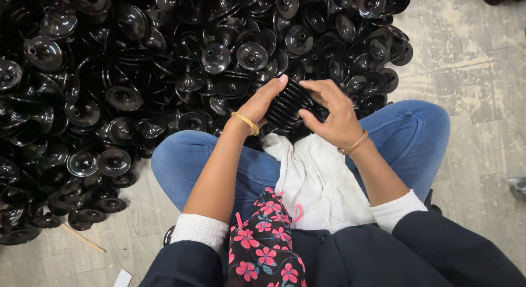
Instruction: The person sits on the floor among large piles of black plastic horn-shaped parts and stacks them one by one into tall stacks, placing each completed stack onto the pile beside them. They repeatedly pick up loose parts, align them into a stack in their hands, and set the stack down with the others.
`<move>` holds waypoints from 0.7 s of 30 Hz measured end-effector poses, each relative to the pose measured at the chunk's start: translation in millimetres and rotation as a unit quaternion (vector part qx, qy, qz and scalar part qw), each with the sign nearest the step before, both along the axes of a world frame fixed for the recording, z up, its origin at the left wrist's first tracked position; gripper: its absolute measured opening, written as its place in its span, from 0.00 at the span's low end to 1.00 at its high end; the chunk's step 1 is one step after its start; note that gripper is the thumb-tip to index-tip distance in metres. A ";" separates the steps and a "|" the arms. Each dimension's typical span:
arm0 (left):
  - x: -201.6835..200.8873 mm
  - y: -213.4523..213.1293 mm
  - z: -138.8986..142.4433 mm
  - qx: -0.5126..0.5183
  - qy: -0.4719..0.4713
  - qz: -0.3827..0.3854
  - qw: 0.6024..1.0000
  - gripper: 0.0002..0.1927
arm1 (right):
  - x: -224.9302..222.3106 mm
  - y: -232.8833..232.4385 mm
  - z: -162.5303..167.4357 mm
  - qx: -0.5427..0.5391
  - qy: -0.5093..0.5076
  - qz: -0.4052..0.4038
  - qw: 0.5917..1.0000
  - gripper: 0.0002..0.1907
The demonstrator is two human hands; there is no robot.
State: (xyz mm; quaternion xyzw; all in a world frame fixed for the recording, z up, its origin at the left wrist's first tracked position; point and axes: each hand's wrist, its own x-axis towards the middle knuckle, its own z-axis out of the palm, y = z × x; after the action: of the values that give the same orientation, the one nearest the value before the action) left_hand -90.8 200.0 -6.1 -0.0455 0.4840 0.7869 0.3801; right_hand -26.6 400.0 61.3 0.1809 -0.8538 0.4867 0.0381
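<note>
I hold a nested stack of black plastic discs (pixel 289 104) on its side above my knees. My left hand (pixel 262 102) cups the stack's left end, fingers wrapped over its top. My right hand (pixel 330 113) grips the right end, thumb pressed on the ribbed edges. Both wrists carry a gold bangle. A large heap of loose glossy black discs (pixel 164 62) with raised centre hubs lies on the floor just beyond my hands.
A white cloth (pixel 318 177) lies across my lap between my blue-jeaned knees, and a black floral scarf (pixel 263 243) hangs below it. The pale floor (pixel 476 73) shows at right, with a thin stick (pixel 82 237) and a paper scrap (pixel 123 278) at lower left.
</note>
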 end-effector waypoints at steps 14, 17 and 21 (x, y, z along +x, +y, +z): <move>-1.5 -1.1 5.4 -0.071 -0.045 0.039 0.996 0.26 | 1.7 -7.2 -10.3 0.086 0.101 0.102 0.986 0.48; -1.8 -0.9 0.5 -0.055 -0.050 0.023 0.997 0.32 | 5.5 -17.3 -16.2 0.036 -0.014 0.121 0.992 0.50; 0.0 2.5 -10.6 0.034 -0.034 -0.054 0.997 0.40 | 7.8 -19.1 -33.1 0.142 0.114 0.018 0.983 0.49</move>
State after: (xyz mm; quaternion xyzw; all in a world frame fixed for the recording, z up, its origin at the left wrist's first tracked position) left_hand -90.9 202.5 -16.7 -0.0328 0.4452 0.7794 0.4396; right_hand -18.8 380.9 28.2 0.2543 -0.9007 0.3377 0.1006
